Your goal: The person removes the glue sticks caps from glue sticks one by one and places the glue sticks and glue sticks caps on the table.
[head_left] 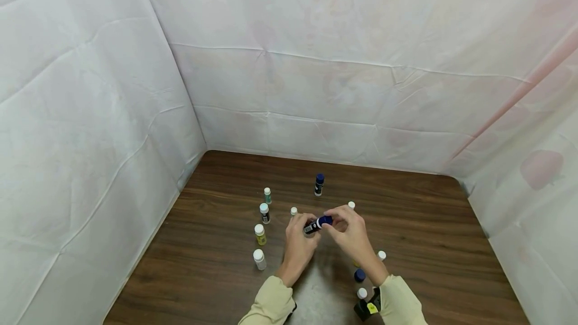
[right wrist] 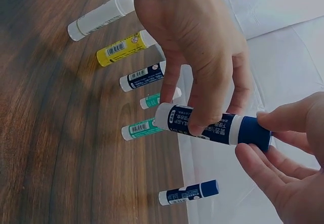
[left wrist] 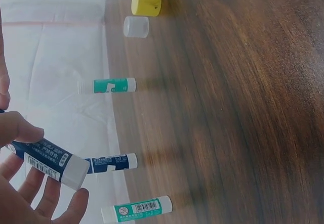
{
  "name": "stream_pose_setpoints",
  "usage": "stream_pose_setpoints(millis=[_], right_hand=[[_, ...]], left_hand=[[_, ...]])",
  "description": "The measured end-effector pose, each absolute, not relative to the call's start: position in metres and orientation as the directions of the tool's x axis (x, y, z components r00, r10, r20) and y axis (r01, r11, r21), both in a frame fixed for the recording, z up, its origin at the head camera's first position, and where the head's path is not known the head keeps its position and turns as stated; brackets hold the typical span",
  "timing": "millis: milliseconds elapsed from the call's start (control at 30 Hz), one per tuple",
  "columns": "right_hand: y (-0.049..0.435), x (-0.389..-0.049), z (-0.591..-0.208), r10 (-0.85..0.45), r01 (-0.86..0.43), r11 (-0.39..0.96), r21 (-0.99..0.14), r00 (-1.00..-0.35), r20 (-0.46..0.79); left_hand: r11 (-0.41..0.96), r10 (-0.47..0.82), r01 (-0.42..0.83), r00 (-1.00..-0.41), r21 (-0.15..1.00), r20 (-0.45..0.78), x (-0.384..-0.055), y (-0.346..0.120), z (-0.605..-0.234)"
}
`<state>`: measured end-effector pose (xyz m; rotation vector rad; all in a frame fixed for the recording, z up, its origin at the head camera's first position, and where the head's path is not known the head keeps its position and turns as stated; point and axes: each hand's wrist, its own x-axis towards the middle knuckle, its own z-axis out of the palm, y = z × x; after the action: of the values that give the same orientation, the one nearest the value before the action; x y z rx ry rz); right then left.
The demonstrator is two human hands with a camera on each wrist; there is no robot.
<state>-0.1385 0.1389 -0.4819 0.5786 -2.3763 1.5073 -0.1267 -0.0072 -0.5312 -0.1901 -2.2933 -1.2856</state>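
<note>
A navy glue stick (right wrist: pixel 223 129) with a white base and a blue cap (right wrist: pixel 255 133) is held between both hands above the table. My left hand (head_left: pixel 300 245) grips its body, fingers curled round the label. At the other end, my right hand (head_left: pixel 354 234) pinches the blue cap between thumb and fingers. The cap sits against the white collar of the tube. Just behind my left hand a small green glue stick (right wrist: pixel 139 129) stands partly hidden, its white top (head_left: pixel 294 211) showing in the head view.
Left of the hands stand white (head_left: pixel 259 260), yellow (head_left: pixel 260 235), navy (head_left: pixel 265 214) and green (head_left: pixel 268 196) glue sticks in a row. Another navy stick (head_left: pixel 318 185) stands farther back. Loose caps, including a blue cap (head_left: pixel 359 275) and a yellow cap (left wrist: pixel 147 4), lie by the right arm.
</note>
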Motion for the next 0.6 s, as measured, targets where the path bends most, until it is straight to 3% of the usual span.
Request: stream_pose_setpoints(millis=[600], right_hand=[[0.1401, -0.1383, -0.4847, -0.244, -0.516, 0.392, -0.762, -0.857, 0.454]], left_hand=[[0.486, -0.05, 0.439, -0.849, 0.755, 0.526, -0.1262, -0.0153, -0.538]])
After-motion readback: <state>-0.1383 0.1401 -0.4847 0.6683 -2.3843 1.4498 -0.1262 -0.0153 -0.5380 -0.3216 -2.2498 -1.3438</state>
